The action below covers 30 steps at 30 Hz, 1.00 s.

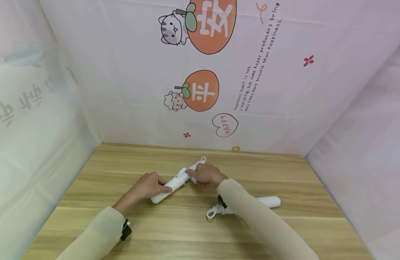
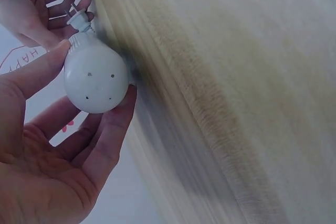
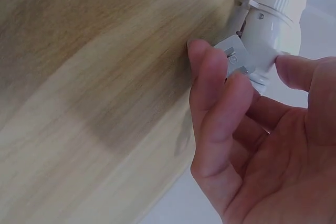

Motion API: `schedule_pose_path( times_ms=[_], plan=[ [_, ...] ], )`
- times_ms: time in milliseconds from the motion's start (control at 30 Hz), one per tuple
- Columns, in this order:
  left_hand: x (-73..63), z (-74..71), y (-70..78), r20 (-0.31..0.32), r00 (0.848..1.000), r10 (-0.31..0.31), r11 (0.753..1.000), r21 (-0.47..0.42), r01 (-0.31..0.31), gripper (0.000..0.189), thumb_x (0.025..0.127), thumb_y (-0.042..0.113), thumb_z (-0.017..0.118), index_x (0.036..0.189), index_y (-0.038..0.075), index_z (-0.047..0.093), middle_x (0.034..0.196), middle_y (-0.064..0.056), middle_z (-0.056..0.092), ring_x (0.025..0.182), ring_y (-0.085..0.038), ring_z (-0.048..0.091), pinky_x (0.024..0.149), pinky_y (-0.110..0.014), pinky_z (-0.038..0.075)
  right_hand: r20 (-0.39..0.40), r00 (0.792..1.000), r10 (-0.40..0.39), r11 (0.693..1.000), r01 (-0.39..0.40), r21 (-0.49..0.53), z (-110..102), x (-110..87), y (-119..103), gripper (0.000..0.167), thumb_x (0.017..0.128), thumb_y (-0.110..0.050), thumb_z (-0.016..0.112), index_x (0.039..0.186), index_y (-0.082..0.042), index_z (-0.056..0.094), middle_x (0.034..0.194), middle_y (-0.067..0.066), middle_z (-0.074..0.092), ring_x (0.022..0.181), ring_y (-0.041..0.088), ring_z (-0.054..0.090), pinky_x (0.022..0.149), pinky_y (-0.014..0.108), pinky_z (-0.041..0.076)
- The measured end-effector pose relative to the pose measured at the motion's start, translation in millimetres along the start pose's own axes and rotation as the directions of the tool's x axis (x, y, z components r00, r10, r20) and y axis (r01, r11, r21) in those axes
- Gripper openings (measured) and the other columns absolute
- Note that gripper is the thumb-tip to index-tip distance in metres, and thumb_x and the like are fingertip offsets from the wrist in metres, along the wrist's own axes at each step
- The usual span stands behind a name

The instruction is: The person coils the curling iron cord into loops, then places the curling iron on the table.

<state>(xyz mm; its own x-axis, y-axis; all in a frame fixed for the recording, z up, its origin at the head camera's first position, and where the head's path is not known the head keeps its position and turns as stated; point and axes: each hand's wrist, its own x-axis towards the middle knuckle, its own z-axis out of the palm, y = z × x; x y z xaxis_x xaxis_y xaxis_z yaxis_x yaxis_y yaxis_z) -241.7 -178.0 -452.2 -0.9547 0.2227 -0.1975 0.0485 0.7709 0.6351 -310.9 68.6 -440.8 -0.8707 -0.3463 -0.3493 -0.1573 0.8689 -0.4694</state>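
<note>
A white hair styling iron (image 1: 177, 182) lies slantwise in front of me, its cord wound near the far end. My left hand (image 1: 151, 186) grips its near end between thumb and fingers. The left wrist view shows that rounded end cap (image 2: 97, 85), with several small holes. At the far end, my right hand (image 1: 206, 174) has its fingers curled round the two-pin plug (image 3: 232, 56). The right thumb (image 3: 296, 72) is at the iron's white body. Part of the wound cord (image 1: 196, 166) is hidden behind the right hand.
A second white styling iron (image 1: 269, 201) lies on the wooden table (image 1: 174, 234), partly covered by my right forearm. Its coiled cord and loop (image 1: 211, 213) stick out to the left. Printed cloth walls (image 1: 138, 108) stand at the back and both sides.
</note>
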Motion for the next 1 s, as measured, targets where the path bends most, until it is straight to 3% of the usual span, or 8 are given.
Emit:
schedule_pose_path(
  times_ms=[400, 667, 700, 900, 933, 1000],
  plan=[
    [2.6, -0.9, -4.2, 0.009, 1.0, 0.004, 1.0, 0.011, -0.004, 0.036, 0.095, 0.035, 0.085, 0.12, 0.009, 0.084, 0.116, -0.009, 0.082, 0.089, -0.016, 0.069, 0.073, -0.032, 0.055, -0.084, 0.996, 0.019, 0.981, -0.035, -0.192, 3, -0.9, -1, 0.071, 0.111, -0.063, 0.048, 0.057, -0.018, 0.057, 0.046, -0.005, 0.054, 0.046, 0.012, 0.048, 0.054, 0.033, 0.039],
    [0.8, -0.7, -2.6, 0.0, 1.0, -0.002, 1.0, 0.026, 0.002, 0.032, 0.095, 0.031, 0.085, 0.12, 0.012, 0.084, 0.118, -0.007, 0.081, 0.092, -0.016, 0.069, 0.076, -0.033, 0.056, -0.081, 0.997, 0.017, 0.979, -0.033, -0.203, 0, 1.5, 5, 0.072, 0.111, -0.056, 0.054, 0.051, -0.016, 0.062, 0.043, -0.004, 0.055, 0.042, 0.012, 0.049, 0.049, 0.032, 0.037],
    [0.5, -0.8, -2.4, 0.002, 1.0, -0.002, 1.0, 0.027, 0.002, 0.032, 0.095, 0.031, 0.085, 0.121, 0.012, 0.084, 0.118, -0.007, 0.081, 0.092, -0.016, 0.069, 0.076, -0.033, 0.056, -0.091, 0.996, -0.013, 0.979, -0.006, -0.205, 6, 11.7, 18, 0.073, 0.11, -0.06, 0.053, 0.051, -0.018, 0.061, 0.043, -0.006, 0.054, 0.042, 0.01, 0.048, 0.049, 0.031, 0.037],
    [-0.9, -4.1, -1.6, 0.0, 1.0, -0.005, 0.999, 0.052, 0.005, 0.032, 0.095, 0.031, 0.085, 0.122, 0.013, 0.084, 0.12, -0.007, 0.081, 0.094, -0.016, 0.068, 0.079, -0.035, 0.055, -0.11, 0.993, -0.032, 0.983, 0.011, -0.185, -1, 1.8, 18, 0.07, 0.11, -0.058, 0.055, 0.052, -0.02, 0.057, 0.047, -0.006, 0.053, 0.047, 0.011, 0.047, 0.05, 0.03, 0.035],
    [-1.2, -5.2, -1.6, -0.003, 1.0, -0.006, 0.998, 0.059, 0.006, 0.032, 0.096, 0.032, 0.084, 0.122, 0.013, 0.084, 0.121, -0.007, 0.081, 0.095, -0.016, 0.069, 0.08, -0.036, 0.056, -0.107, 0.994, -0.008, 0.984, -0.012, -0.179, -9, -10.9, 7, 0.068, 0.11, -0.054, 0.057, 0.051, -0.018, 0.056, 0.048, -0.004, 0.053, 0.048, 0.012, 0.047, 0.05, 0.029, 0.035],
    [-2.1, -8.1, -1.0, -0.009, 1.0, -0.007, 0.998, 0.07, 0.007, 0.031, 0.097, 0.033, 0.083, 0.121, 0.013, 0.084, 0.123, -0.007, 0.08, 0.098, -0.017, 0.07, 0.082, -0.038, 0.056, -0.131, 0.991, -0.014, 0.984, -0.01, -0.177, -11, -13.3, 9, 0.067, 0.11, -0.053, 0.058, 0.052, -0.019, 0.052, 0.049, -0.005, 0.048, 0.048, 0.011, 0.043, 0.049, 0.028, 0.032]
  ],
)
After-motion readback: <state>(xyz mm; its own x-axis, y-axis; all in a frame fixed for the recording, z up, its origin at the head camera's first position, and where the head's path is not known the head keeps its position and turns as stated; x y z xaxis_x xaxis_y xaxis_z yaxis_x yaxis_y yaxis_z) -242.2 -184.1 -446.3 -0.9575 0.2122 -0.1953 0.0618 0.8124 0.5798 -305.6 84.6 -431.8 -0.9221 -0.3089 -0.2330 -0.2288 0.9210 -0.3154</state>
